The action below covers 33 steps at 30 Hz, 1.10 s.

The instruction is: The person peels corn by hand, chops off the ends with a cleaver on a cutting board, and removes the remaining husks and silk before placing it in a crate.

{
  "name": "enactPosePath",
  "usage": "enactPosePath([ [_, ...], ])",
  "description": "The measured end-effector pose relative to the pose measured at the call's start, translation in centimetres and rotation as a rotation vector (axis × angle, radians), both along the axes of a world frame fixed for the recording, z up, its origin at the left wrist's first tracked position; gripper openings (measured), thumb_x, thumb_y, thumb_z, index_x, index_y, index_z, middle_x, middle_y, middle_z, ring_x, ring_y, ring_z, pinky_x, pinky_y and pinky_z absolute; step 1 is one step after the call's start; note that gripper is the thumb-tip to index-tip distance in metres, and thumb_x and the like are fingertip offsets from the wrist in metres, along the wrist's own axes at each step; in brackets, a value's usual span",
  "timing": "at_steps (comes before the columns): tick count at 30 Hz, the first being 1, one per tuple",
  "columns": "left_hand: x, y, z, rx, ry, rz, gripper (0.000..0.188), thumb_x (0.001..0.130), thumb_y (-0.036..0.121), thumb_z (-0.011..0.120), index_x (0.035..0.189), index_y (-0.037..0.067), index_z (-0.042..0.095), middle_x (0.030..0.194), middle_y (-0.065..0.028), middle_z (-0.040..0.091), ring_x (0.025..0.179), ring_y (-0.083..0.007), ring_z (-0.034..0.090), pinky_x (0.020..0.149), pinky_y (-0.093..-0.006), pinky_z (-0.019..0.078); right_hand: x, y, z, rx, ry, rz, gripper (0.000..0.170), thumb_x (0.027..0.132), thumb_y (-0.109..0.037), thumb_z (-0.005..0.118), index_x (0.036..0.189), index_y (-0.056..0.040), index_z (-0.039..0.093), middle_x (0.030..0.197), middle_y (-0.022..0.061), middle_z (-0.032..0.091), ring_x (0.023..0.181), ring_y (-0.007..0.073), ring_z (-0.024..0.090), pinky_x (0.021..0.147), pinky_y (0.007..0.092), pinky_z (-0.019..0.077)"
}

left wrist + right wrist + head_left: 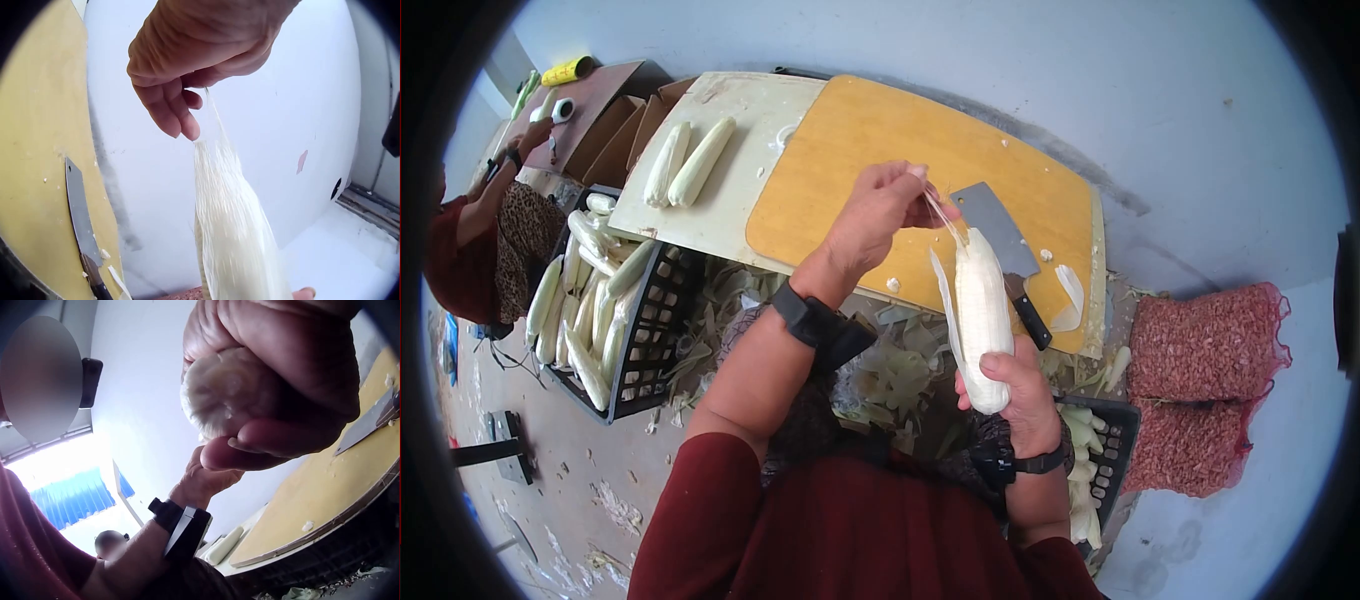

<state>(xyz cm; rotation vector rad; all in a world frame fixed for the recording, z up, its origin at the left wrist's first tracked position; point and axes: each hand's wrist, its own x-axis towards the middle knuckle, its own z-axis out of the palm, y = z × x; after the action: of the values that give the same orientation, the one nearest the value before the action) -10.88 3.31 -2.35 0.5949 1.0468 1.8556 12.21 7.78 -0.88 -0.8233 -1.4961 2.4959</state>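
An ear of white corn (983, 310) stands tilted over the front of the yellow board. My right hand (1025, 395) grips its butt end, fingers and thumb curled round it; the right wrist view shows the round cut base of the ear (215, 394) in that hand. At the tip, my left hand (875, 215) pinches pale strands of silk or thin husk (945, 212), drawn taut up from the ear. A loose husk strip (945, 300) hangs along the ear's left side. In the left wrist view, fine pale fibres (219, 169) run up toward the pinching fingers.
A cleaver (1000, 235) and a husk scrap (1070, 300) lie on the yellow board (840, 150). Two ears (703, 162) rest on the pale tabletop. Crates of corn (655, 335) stand left and right. Red mesh sacks (1200, 345) sit at right; another person (475, 240) works far left.
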Motion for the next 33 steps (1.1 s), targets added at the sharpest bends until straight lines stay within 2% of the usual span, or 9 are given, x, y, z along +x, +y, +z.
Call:
enactPosePath([
  [8,-2.4,-0.9,0.2,-0.024,-0.056,0.246,0.024,0.09,0.023,0.052,0.079,0.001,0.054,0.075,-0.0074,0.058,0.068,-0.0217,0.063,0.068,-0.0322,0.0509,0.4,0.3,0.2,0.005,0.058,-0.021,0.048,0.071,-0.024,0.064,0.1,0.0116,0.051,0.07,0.0167,0.06,0.053,0.0199,0.06,0.047,0.0287,0.0524],
  [11,-2.1,-0.3,-0.5,-0.158,0.152,0.371,0.02,0.086,0.02,0.057,0.081,0.001,0.058,0.076,-0.0069,0.059,0.074,-0.0179,0.062,0.07,-0.0287,0.0487,0.6,0.6,-0.1,-0.009,0.079,-0.028,0.048,0.071,-0.025,0.064,0.1,0.0115,0.051,0.07,0.017,0.06,0.053,0.0203,0.061,0.047,0.0289,0.0527],
  [14,-0.5,0.2,-0.8,-0.01,0.263,0.555,0.015,0.085,0.016,0.059,0.084,0.001,0.063,0.079,-0.006,0.062,0.082,-0.0136,0.059,0.076,-0.0264,0.0457,0.6,0.6,-0.4,-0.007,0.11,-0.04,0.049,0.072,-0.027,0.063,0.098,0.0129,0.051,0.068,0.0197,0.059,0.051,0.023,0.06,0.045,0.0303,0.0522],
  [16,-0.3,-0.5,-0.3,-0.016,0.303,0.157,0.015,0.085,0.014,0.058,0.091,0.002,0.064,0.086,-0.0056,0.063,0.088,-0.0115,0.057,0.082,-0.0262,0.0432,0.6,0.6,-0.4,0.007,0.122,-0.053,0.051,0.072,-0.029,0.063,0.097,0.0143,0.051,0.066,0.0223,0.059,0.048,0.0257,0.059,0.044,0.0315,0.0516],
  [18,0.7,-0.7,0.1,0.006,0.275,0.06,0.018,0.086,0.013,0.056,0.096,0.0,0.063,0.094,-0.0063,0.063,0.087,-0.012,0.058,0.084,-0.0274,0.043,0.7,0.8,-0.4,-0.053,0.13,-0.033,0.049,0.072,-0.025,0.065,0.1,0.0123,0.05,0.069,0.0177,0.06,0.052,0.0209,0.061,0.046,0.0295,0.0525],
  [21,1.8,-0.7,0.1,0.111,0.152,-0.173,0.023,0.087,0.014,0.056,0.102,-0.002,0.06,0.096,-0.0061,0.063,0.09,-0.0125,0.057,0.086,-0.0281,0.043,0.9,0.8,-0.6,-0.055,0.112,-0.026,0.049,0.072,-0.025,0.064,0.1,0.0128,0.05,0.068,0.018,0.059,0.052,0.0212,0.06,0.046,0.0295,0.0523],
  [28,2.9,-0.5,-0.4,0.196,-0.079,-0.299,0.024,0.086,0.013,0.058,0.106,0.001,0.059,0.098,-0.0046,0.062,0.09,-0.0127,0.057,0.087,-0.0283,0.0432,0.7,0.6,-0.3,0.01,0.11,-0.04,0.052,0.07,-0.031,0.064,0.094,0.0141,0.052,0.066,0.0226,0.058,0.048,0.026,0.059,0.043,0.0316,0.051],
  [30,3.3,-0.4,-0.3,0.196,-0.08,-0.268,0.021,0.084,0.011,0.06,0.103,0.002,0.061,0.096,-0.0047,0.062,0.089,-0.0122,0.057,0.087,-0.0286,0.0435,0.7,0.5,-0.2,-0.05,0.09,-0.035,0.05,0.071,-0.026,0.065,0.1,0.0119,0.05,0.071,0.0169,0.059,0.053,0.0205,0.061,0.047,0.0294,0.0527],
  [33,3.5,-0.4,-0.4,0.166,-0.083,-0.206,0.016,0.083,0.01,0.061,0.096,0.002,0.062,0.094,-0.0055,0.063,0.087,-0.0122,0.057,0.086,-0.0287,0.0438,0.5,0.3,0.0,-0.039,0.086,-0.023,0.05,0.071,-0.027,0.065,0.1,0.0116,0.05,0.072,0.0161,0.059,0.055,0.0199,0.061,0.047,0.0291,0.0529],
])
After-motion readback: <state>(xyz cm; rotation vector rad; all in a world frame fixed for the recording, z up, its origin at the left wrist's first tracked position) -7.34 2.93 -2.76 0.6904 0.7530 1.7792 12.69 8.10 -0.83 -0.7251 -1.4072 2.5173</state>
